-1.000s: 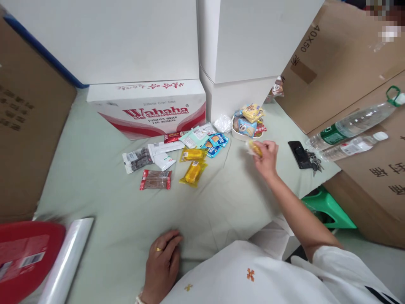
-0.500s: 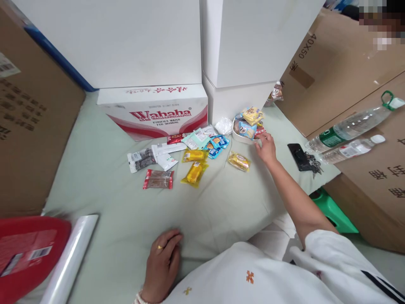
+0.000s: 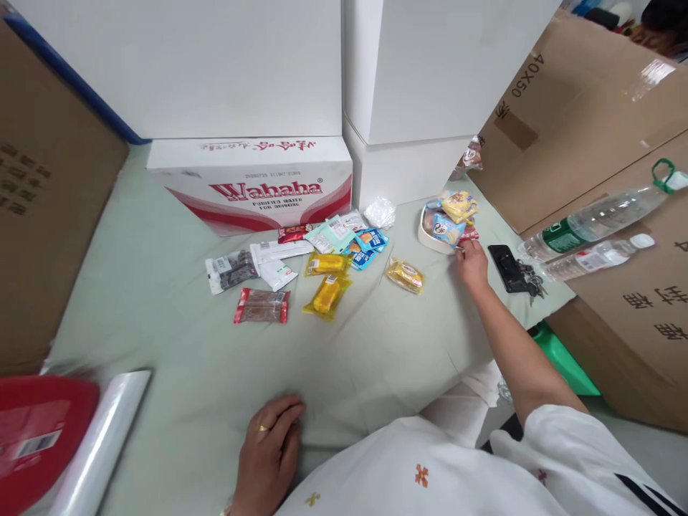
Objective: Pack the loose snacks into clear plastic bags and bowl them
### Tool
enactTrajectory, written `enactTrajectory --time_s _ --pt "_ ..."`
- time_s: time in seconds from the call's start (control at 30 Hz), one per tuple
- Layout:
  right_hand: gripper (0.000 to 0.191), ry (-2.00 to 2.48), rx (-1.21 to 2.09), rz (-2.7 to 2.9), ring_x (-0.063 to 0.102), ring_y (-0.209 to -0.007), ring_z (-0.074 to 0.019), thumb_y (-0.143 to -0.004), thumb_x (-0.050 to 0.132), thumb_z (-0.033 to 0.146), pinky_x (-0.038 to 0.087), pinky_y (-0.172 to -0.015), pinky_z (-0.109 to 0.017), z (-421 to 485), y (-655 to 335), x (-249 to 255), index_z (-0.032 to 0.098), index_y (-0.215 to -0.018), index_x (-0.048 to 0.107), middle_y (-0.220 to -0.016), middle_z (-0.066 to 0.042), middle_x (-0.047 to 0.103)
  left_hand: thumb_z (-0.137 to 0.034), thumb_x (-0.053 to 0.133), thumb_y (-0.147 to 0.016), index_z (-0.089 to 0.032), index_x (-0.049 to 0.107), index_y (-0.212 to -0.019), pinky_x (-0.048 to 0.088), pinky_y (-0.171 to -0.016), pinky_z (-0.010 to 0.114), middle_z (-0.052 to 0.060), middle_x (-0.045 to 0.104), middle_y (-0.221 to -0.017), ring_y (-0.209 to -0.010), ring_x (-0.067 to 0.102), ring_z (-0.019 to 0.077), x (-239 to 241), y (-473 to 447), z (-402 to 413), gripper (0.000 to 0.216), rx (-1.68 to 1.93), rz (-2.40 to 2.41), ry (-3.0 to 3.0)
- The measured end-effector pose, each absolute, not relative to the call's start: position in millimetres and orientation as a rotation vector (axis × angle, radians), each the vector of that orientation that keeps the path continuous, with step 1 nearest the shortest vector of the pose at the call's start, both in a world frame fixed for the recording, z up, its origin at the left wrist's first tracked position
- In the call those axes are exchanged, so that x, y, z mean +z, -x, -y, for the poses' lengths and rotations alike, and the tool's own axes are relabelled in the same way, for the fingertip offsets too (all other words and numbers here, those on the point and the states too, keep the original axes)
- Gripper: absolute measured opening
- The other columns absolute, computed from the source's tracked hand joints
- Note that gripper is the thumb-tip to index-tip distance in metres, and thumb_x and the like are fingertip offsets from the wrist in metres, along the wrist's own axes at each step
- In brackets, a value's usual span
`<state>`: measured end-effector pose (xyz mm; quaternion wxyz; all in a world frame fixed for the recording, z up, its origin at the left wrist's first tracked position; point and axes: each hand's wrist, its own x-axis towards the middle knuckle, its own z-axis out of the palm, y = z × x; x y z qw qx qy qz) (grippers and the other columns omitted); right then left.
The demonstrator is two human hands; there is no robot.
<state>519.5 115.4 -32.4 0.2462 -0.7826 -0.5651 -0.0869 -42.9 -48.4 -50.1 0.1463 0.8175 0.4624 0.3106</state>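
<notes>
My right hand [image 3: 471, 262] reaches far right across the pale green cloth [image 3: 177, 337] and grips the near rim of a white bowl [image 3: 428, 240] filled with snack packets [image 3: 454, 208]. A yellow snack packet [image 3: 405, 275] lies on the cloth just left of that hand. Further left, several more packets are spread out, among them a yellow one [image 3: 327, 294] and a brown one with red ends [image 3: 261, 306]. My left hand [image 3: 269, 451], wearing a ring, rests flat on the cloth near my body and holds nothing.
A Wahaha carton [image 3: 252, 183] and white boxes [image 3: 419, 79] stand at the back. Brown cartons [image 3: 570, 115] flank both sides. A black phone [image 3: 504, 264] with keys and two water bottles [image 3: 602, 215] lie at the right. A green stool [image 3: 564, 365], red object [image 3: 32, 437] and plastic roll [image 3: 102, 444] sit near.
My right hand set the yellow packet down on the cloth, reached to the white bowl and has drawn it to the right. My left hand has stayed put.
</notes>
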Motion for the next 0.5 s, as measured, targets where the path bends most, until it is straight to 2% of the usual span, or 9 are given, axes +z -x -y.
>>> enactTrajectory --time_s 0.27,0.5 --pt "0.017 2.231 -0.226 1.412 0.055 -0.097 -0.0274 -0.085 0.050 0.025 0.047 -0.092 -0.043 -142.5 -570.9 -25.8 0.017 -0.093 0.063 -0.104 -0.014 0.063 -0.015 0.052 -0.094 -0.022 0.069 -0.104 0.057 -0.086 0.034 0.007 0.075 -0.108 -0.097 0.071 0.0209 -48.4 43.0 48.8 0.021 0.903 -1.332 -2.393" --pt "0.014 2.221 -0.134 1.492 0.055 -0.099 -0.0284 -0.084 0.055 0.023 0.047 -0.093 -0.044 -192.1 -571.0 -17.2 0.017 -0.092 0.064 -0.105 -0.015 0.065 -0.015 0.052 -0.094 -0.023 0.070 -0.104 0.057 -0.087 0.035 0.006 0.075 -0.109 -0.098 0.071 0.0212 -49.6 40.8 48.8 0.022 0.883 -1.373 -2.392"
